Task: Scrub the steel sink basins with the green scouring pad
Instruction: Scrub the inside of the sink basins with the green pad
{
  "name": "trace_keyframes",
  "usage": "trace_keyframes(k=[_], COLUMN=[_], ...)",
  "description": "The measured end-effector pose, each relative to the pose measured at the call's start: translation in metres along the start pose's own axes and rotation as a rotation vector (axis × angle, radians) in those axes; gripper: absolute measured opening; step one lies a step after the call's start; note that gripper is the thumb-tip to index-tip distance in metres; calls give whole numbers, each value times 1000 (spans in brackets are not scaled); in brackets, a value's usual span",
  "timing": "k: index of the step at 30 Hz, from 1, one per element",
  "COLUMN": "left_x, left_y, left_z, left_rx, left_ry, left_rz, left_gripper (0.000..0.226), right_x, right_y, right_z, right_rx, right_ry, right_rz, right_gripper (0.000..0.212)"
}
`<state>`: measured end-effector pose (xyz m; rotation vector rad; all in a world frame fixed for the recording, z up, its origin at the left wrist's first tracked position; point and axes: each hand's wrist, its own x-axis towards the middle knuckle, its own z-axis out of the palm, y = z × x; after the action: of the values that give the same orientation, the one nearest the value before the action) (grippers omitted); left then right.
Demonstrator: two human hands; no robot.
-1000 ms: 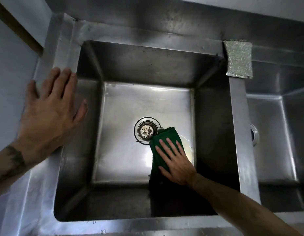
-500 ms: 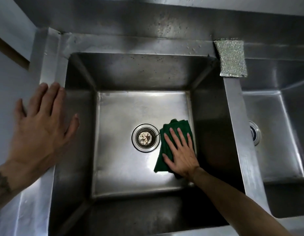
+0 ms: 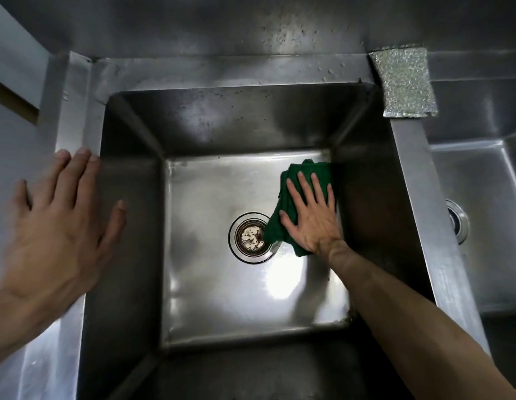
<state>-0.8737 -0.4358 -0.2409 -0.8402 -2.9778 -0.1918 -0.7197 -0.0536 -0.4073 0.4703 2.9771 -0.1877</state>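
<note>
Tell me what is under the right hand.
The green scouring pad lies under the right hand, flat on the basin floor, one corner at the drain. The steel beneath it is covered.

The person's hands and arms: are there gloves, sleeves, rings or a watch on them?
No. The left hand and the right hand are bare, with no gloves or rings visible. The right forearm shows no sleeve and no watch up to the picture edge. The left forearm is mostly out of frame.
</note>
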Motion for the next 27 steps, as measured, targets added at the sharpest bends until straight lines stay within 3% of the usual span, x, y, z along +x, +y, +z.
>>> trace_keyframes(k=[8, 14, 19, 23, 27], left_x=[0, -3, -3, -3, -2], left_y=[-1, 15, 25, 27, 30], left_z=[0, -15, -23, -24, -27], left_rx=[148, 188, 204, 227, 228], left_ry=[10, -44, -29, -45, -61], left_rz=[-12, -1, -13, -11, -30], left_gripper=[80, 80, 77, 78, 78], right_x=[29, 59, 67, 64, 66], right_y=[-18, -79, -104, -125, -167], right_z=[1, -1, 1, 4, 7], right_rx=[20, 66, 67, 82, 92], right_ry=[32, 15, -22, -51, -53], right_rz=[66, -160, -134, -281, -283], right_gripper=[80, 77, 80, 79, 75])
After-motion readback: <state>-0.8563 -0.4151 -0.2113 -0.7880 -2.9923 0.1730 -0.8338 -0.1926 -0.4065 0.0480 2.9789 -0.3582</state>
